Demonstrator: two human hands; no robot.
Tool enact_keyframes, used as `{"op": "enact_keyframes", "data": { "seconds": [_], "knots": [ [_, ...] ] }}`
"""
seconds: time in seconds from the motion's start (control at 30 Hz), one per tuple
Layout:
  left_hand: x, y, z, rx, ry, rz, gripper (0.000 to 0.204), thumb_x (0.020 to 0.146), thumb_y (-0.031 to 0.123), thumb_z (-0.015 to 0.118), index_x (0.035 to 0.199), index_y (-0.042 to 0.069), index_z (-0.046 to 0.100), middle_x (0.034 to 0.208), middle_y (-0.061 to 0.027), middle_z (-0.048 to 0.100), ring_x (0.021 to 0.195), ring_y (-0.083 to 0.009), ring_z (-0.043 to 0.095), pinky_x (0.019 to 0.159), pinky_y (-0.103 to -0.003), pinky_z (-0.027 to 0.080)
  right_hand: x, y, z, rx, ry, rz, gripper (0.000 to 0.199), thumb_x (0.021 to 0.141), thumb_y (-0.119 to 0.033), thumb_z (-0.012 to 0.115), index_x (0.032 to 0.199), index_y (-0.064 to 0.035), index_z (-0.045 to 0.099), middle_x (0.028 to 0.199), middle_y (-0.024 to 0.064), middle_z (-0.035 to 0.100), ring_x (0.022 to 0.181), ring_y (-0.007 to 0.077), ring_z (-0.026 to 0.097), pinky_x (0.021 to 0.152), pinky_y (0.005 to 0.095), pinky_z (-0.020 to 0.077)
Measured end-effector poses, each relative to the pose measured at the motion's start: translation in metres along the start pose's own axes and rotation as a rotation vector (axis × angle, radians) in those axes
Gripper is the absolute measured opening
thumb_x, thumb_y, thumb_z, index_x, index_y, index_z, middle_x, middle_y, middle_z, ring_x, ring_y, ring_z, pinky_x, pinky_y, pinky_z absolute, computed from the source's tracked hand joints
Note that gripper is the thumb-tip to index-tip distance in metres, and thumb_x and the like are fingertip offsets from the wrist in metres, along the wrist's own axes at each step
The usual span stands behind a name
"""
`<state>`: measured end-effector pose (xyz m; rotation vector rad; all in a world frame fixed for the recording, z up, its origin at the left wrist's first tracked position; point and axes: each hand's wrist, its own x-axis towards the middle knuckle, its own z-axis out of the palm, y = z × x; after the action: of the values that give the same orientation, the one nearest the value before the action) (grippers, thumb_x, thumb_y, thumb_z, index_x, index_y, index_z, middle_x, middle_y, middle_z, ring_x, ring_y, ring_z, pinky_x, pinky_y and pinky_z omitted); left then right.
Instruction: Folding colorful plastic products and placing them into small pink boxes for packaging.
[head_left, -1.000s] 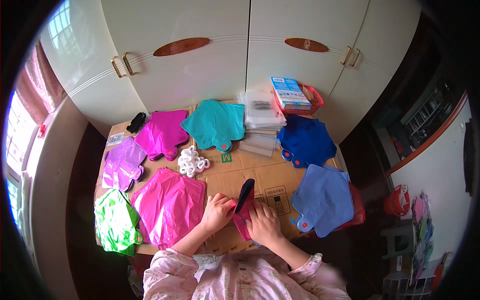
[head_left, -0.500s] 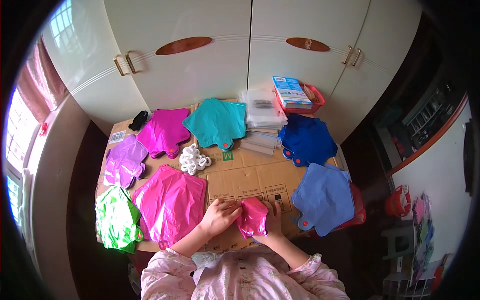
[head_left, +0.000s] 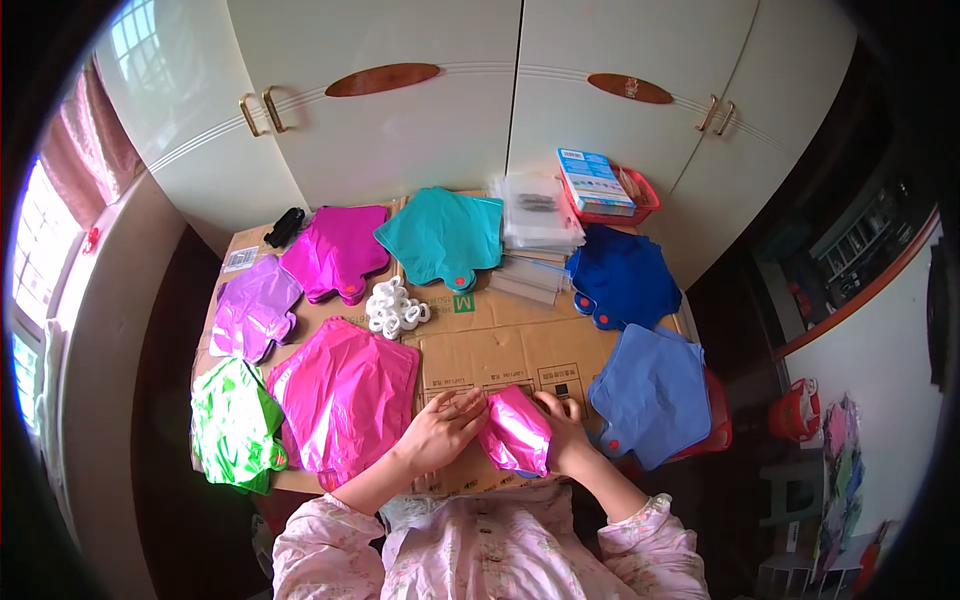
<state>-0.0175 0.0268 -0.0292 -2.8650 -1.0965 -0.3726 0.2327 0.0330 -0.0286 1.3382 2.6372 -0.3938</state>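
pouch (head_left: 516, 432), glossy pink foil, sits at near centre of the cardboard-covered surface (head_left: 500, 345), pinched between both hands. left hand (head_left: 440, 430) lies flat-ish against its left edge, fingers (head_left: 468, 405) mostly extended and pressing rather than wrapped. right hand (head_left: 562, 432) is on the right edge, fingers curled loosely round the film, partly hidden behind it so exact closure is hard to read. pouch is bowed up in the middle, so it looks thin, very light, floppy, no stiffness of its own. metallic film probably slick and creases easily; judge best hold is a pinch on the sealed edges or corners, not the belly. head view only, so nothing more to add from elsewhere. around it: big pink pouch stack (head_left: 345, 395) just left, green stack (head_left: 232, 425) far left near edge, blue stack (head_left: 655, 395) just right, white rings (head_left: 395, 308) further back at centre.
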Motion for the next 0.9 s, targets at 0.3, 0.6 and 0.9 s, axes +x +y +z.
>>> {"op": "enact_keyframes", "data": {
  "seconds": [0.3,0.6,0.9],
  "knots": [
    [-0.008,-0.003,-0.001,-0.048,-0.064,-0.006,0.049,0.086,0.027,0.054,0.130,0.005,0.051,0.138,-0.0084,0.050,0.134,-0.0230,0.039,0.110,-0.046,0.026,0.001,0.010,0.007,0.208,0.199,-0.074,0.065,0.074,-0.036,0.067,0.133,-0.0164,0.047,0.142,0.0056,0.040,0.135,0.0279,0.025,0.101,0.0516,0.0221],
    [-0.009,0.001,-0.008,-0.115,-0.104,-0.031,0.063,0.088,0.044,0.053,0.135,0.004,0.045,0.142,-0.0116,0.044,0.137,-0.0259,0.034,0.111,-0.048,0.022,0.057,0.038,-0.019,0.099,0.602,-0.564,0.032,0.084,-0.011,0.056,0.115,-0.0119,0.064,0.120,0.0021,0.062,0.109,0.0166,0.058,0.088,0.0314,0.0454],
    [-0.013,0.004,-0.008,-0.113,-0.115,-0.044,0.068,0.089,0.049,0.051,0.139,0.004,0.041,0.144,-0.0107,0.042,0.138,-0.0247,0.031,0.113,-0.048,0.019,0.079,0.047,-0.013,-0.049,0.562,-0.748,0.028,0.086,-0.015,0.052,0.110,-0.0126,0.067,0.115,0.0024,0.066,0.109,0.0168,0.061,0.085,0.0300,0.0477]
  ]
}}
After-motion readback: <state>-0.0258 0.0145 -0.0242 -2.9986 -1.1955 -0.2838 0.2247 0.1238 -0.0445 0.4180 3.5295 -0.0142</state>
